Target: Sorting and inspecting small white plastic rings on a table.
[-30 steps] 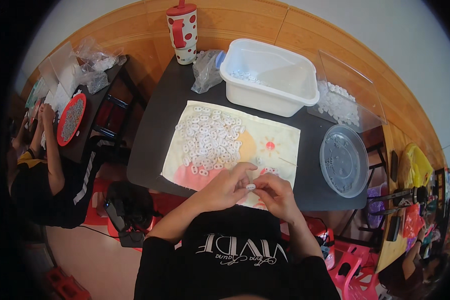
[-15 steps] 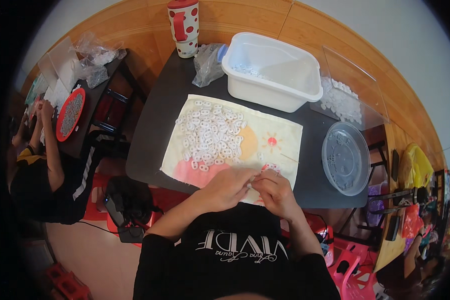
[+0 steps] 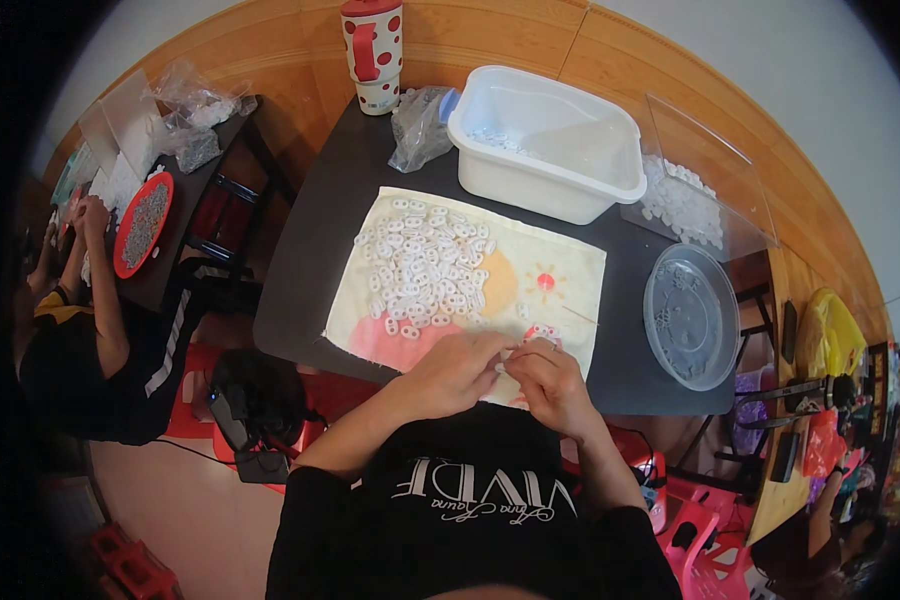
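My left hand and my right hand meet over the near edge of a cream cloth. Their fingers are pinched together around a small white piece, mostly covered by the fingertips, so its kind does not show. A heap of small white pieces, each with two holes, spreads over the cloth's left half. Just beyond my right fingers lie a few white and red bits. A thin needle-like stick rests by the cloth's right edge.
A white tub stands at the back, beside a spotted tumbler and a plastic bag. To the right are a round clear tray and a clear box of white pieces. Another person sits left, near a red tray.
Both hands stay together in nearly the same place, with only slight finger movement. The view has shifted a little; the heap on the cloth looks unchanged.
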A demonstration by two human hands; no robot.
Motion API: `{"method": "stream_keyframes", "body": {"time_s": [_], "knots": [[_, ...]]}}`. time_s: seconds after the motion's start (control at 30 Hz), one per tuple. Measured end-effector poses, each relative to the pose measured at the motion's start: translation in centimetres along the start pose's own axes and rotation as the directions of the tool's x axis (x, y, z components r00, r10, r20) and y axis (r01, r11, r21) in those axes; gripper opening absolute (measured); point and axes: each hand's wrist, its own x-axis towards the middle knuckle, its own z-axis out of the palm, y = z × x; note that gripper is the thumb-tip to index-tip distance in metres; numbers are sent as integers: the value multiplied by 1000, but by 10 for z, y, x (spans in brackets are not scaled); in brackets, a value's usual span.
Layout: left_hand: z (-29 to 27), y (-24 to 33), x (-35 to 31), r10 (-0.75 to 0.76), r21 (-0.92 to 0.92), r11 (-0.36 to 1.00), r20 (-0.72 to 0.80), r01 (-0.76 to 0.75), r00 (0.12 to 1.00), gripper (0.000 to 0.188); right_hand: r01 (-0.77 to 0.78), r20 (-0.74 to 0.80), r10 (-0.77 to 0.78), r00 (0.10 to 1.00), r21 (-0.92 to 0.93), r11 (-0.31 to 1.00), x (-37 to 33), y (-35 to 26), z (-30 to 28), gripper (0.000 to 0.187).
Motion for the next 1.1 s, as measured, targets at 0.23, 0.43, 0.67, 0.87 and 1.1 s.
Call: {"method": "stream_keyframes", "body": {"time_s": [0.23,0.43,0.67,0.87,1.1], "knots": [[-4,6,5,-30,25,999,35,29,999,42,73,-16,-75,997,-95,993,2,-3,-1,25],[-2,4,2,-31,30,999,34,30,999,40,151,35,-147,989,-166,975,6,-7,-3,26],[-3,6,-5,39,-26,999,-55,-40,998,30,192,30,-190,981,-143,971,5,-11,-2,27],[2,-5,-8,97,-5,995,-29,-97,995,19,247,80,-235,969,-205,947,0,-11,-1,27],[5,-2,-13,128,68,990,-58,-124,990,19,278,128,-256,958,-201,939,0,-12,-1,23]]}}
